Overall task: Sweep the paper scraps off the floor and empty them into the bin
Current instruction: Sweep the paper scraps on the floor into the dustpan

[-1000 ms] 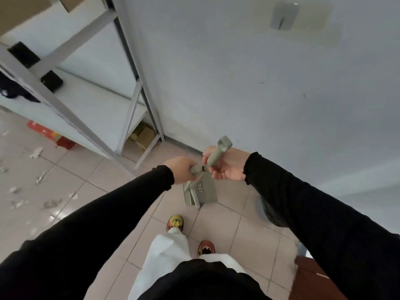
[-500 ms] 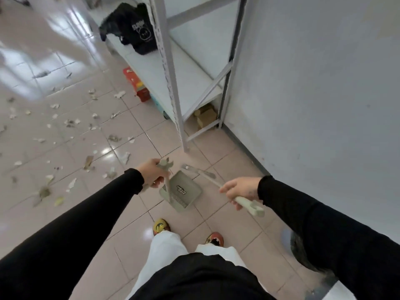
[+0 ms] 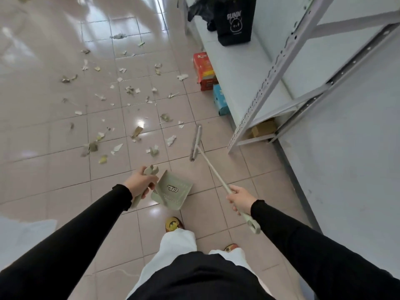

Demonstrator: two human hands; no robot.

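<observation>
Gripping the dustpan (image 3: 173, 189) by its handle, my left hand (image 3: 140, 182) is holding it tilted just above the tiles, and my right hand (image 3: 240, 199) is wrapping closed around the broom (image 3: 213, 169) pole, its head (image 3: 195, 144) reaching toward the mess. I am judging the job as barely begun: the paper scraps (image 3: 121, 118) are lying scattered all over the floor (image 3: 43, 169) ahead of me, the pan is looking empty, and no bin is showing in this view. Gathering, scooping and tipping out are all waiting.
</observation>
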